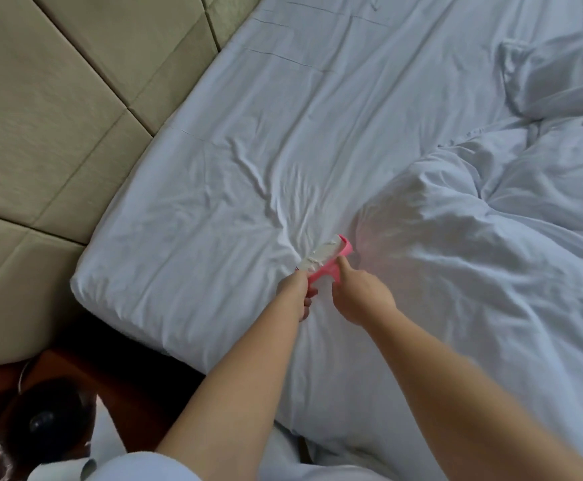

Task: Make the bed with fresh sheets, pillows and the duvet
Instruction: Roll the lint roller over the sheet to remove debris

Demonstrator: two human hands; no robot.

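In the head view, a white sheet (283, 133) covers the bed across the centre of the frame, creased near the middle, with a rumpled white duvet (491, 237) heaped at right. At lower centre, the left hand (298, 295) grips a pink lint roller (324, 260), fingers curled round its handle; the right hand (361, 295) pinches its frame.

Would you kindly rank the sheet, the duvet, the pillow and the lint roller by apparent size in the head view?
1. sheet
2. duvet, though it lies nearer the camera
3. pillow, partly cut off
4. lint roller
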